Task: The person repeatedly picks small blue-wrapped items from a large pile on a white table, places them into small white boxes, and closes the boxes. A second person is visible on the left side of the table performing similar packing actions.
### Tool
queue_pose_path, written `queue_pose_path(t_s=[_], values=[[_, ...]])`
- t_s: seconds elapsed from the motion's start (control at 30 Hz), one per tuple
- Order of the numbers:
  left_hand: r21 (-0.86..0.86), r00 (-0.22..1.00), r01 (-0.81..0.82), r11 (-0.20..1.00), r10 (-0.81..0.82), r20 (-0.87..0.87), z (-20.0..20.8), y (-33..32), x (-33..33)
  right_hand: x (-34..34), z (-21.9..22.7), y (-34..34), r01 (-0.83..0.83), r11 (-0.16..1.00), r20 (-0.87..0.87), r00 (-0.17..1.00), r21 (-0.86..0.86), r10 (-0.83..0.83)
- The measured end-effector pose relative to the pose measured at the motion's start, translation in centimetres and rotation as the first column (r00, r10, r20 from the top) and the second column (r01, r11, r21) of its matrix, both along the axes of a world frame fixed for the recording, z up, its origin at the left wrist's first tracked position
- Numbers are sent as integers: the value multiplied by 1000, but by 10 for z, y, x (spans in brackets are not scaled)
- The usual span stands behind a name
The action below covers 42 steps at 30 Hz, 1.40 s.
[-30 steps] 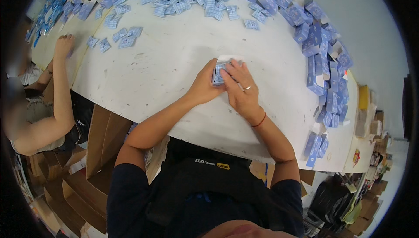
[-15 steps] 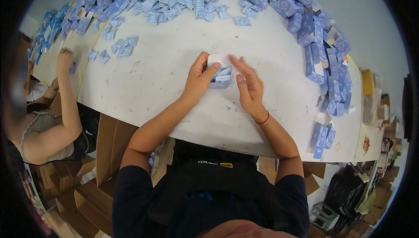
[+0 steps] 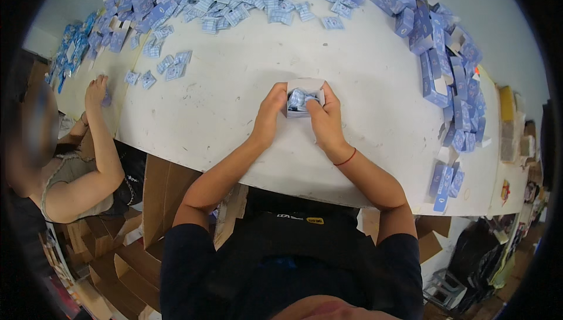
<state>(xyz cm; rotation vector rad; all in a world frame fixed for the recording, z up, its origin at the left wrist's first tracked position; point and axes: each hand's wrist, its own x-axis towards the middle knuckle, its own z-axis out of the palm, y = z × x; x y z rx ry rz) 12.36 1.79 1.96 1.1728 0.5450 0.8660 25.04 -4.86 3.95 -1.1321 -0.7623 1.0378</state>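
Gripping small open box (image 3: 304, 98) edges

The small box (image 3: 304, 98), earlier covered by the left hand (image 3: 268, 116) and right hand (image 3: 325, 122), now stands open between them with blue packets (image 3: 297, 98) showing inside

White table (image 3: 246, 85), grey floor (image 3: 510, 21) — cardboard boxes (image 3: 164, 197) beneath

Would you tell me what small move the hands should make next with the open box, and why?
Probably press the blue packets fully down into the small white box. The left hand and right hand hold it open-topped on the white table, and the packets look bunched near its mouth.
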Motion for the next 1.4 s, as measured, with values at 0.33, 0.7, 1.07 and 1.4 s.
queue_pose_path(t_s=[0.33,0.7,1.07,1.4], values=[[19,993,-114,993,115,-6,19,-16,18,36,-5,-7,-296,948,71,955,120,289],[15,998,-5,1000,4,64,2,-5,6,34,6,-12,-243,932,557,829,270,55],[419,997,69,905,-79,5,5,15,-16,40,6,-15,-210,944,697,716,255,-29],[247,988,141,959,-122,-91,18,33,-18,39,18,-11,-114,972,775,626,206,-91]])
